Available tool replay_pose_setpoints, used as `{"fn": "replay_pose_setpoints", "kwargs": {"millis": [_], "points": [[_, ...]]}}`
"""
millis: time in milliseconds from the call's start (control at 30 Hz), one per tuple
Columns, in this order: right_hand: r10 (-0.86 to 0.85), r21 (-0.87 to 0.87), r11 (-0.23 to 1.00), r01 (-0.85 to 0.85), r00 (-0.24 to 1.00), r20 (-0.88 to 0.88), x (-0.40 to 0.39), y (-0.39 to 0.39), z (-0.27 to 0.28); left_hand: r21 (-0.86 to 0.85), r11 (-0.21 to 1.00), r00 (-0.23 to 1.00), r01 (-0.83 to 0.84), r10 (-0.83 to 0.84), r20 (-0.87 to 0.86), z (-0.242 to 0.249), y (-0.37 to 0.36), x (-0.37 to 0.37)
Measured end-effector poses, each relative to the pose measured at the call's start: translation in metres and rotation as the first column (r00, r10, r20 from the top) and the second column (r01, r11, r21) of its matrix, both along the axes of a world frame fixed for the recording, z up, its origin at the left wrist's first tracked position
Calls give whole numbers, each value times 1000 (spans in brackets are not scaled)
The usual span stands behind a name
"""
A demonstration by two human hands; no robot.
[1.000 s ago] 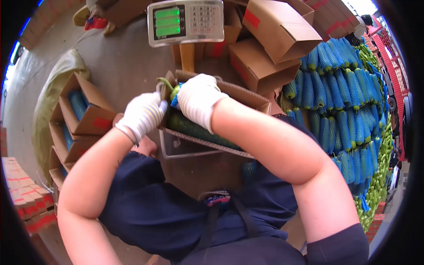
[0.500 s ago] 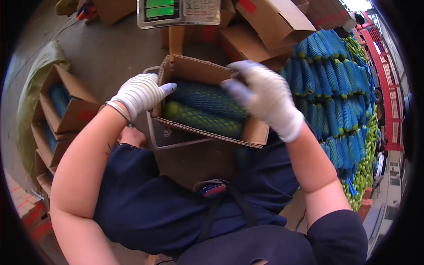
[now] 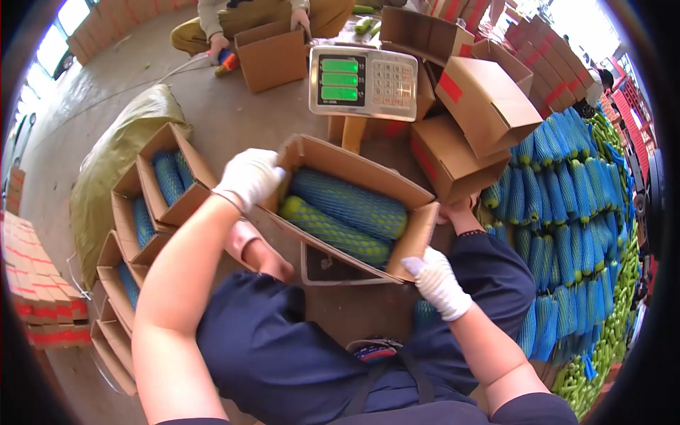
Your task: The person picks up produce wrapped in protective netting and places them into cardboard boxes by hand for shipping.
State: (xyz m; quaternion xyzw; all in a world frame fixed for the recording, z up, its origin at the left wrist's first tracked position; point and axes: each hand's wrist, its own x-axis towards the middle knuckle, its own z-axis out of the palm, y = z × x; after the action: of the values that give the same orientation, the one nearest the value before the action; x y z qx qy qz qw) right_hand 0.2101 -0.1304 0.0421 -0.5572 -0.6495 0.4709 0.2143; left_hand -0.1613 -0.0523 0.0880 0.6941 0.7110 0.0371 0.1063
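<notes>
An open cardboard box (image 3: 421, 237) sits slantwise over the scale's platform (image 3: 319, 273). Inside lie long green vegetables (image 3: 354, 205) in blue net sleeves, side by side. My left hand (image 3: 251, 177), in a white knit glove, is closed on the box's left end. At the near right corner, my right hand (image 3: 440, 285), gloved too, grips the box with its thumb over the rim; its other fingers are partly hidden outside the wall.
A scale display (image 3: 363, 81) with green lit digits stands behind the box. Several filled boxes (image 3: 170, 177) line the left. Cardboard boxes (image 3: 489, 106) and stacked net-sleeved vegetables (image 3: 559, 184) are at right. Across, another person's hands (image 3: 301, 20) hold a box (image 3: 271, 55).
My right hand has moved from over the box's contents down to its near right corner. The box is more slanted and shifted off the platform's middle. The view has tilted up.
</notes>
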Motion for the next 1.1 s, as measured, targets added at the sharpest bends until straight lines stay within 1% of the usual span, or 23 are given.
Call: {"fn": "replay_pose_setpoints", "kwargs": {"millis": [33, 67, 167, 200, 300, 333, 367, 400, 433, 467, 533, 600, 633, 667, 733, 800, 833, 867, 900, 933, 967, 1067, 1100], "points": [[64, 75, 995, -65, 998, 24, -24, 8, -2, 57, 998, 999, 10, -8, -49, 3, 4, -26], [63, 2, 998, -63, 997, -36, -52, 13, 2, 110, 994, 995, 23, -12, -95, 5, 11, -51], [140, 141, 980, -137, 990, -10, -141, 34, -6, 179, 982, 960, -54, 100, -261, 36, 38, -114], [89, 135, 989, -68, 984, -155, -174, 39, -19, 233, 968, 952, -90, 152, -266, 36, 48, -138], [79, 6, 997, -79, 975, -210, -268, 53, -28, 417, 834, 905, -362, 422, -58, 10, 68, -201], [83, 35, 996, -76, 947, -311, -303, 56, -65, 411, 830, 898, -377, 436, -58, -2, 66, -205], [-26, -319, 934, -158, 864, -503, -329, 55, -55, 530, 802, 933, -275, 356, -54, -15, 60, -199], [-53, -383, 910, -162, 869, -493, -360, 54, -79, 639, 751, 961, -166, 269, -66, -28, 52, -192], [-241, -531, 840, -112, 800, -550, -386, 50, -90, 581, 806, 986, -116, 165, -33, -45, 42, -184], [-5, -618, 734, -283, 907, -421, -404, 64, -119, 522, 851, 998, -55, 58, 12, -61, 27, -174], [6, -713, 584, -387, 881, -474, -393, 56, -98, 357, 934, 999, -30, 44, -31, -84, -10, -147], [149, -502, 708, -497, 800, -581, -356, 57, -101, 6, 999, 990, -34, 35, -139, -94, -32, -139], [156, -455, 733, -505, 776, -611, -324, 60, -98, 175, 981, 992, -81, 95, -78, -108, -40, -140], [301, -312, 816, -487, 819, -489, -288, 71, -82, 331, 934, 989, -138, 145, 2, -121, -47, -139], [398, -102, 897, -431, 886, -239, -208, 97, -46, 473, 879, 997, -55, 77, -28, -109, -59, -125], [276, 232, 939, -256, 959, -61, -121, 133, -26, 498, 867, 993, -7, 66, -102, -104, -67, -109], [190, 655, 699, -288, 957, 217, -68, 162, -43, 424, 905, 982, -29, 105, -158, -116, -70, -118], [44, 569, 802, -181, 968, 246, -30, 169, -3, 351, 935, 963, -60, 147, -225, -127, -73, -131], [-234, 523, 814, 253, 967, -103, 1, 181, -3, 322, 943, 958, -84, 166, -234, -129, -71, -137], [-292, 784, 603, 146, 955, 47, 43, 199, 9, 259, 956, 956, -137, 196, -220, -122, -72, -139], [-364, 911, 413, -19, 913, 184, 69, 212, 36, 304, 938, 945, -166, 239, -222, -124, -75, -141], [-646, 979, 160, 128, 764, 6, 118, 244, 67, 346, 918, 927, -194, 287, -241, -155, -87, -170], [-665, 796, 346, 496, 728, -165, 136, 264, 60, 403, 860, 902, -314, 403, -156, -161, -84, -165]]}}
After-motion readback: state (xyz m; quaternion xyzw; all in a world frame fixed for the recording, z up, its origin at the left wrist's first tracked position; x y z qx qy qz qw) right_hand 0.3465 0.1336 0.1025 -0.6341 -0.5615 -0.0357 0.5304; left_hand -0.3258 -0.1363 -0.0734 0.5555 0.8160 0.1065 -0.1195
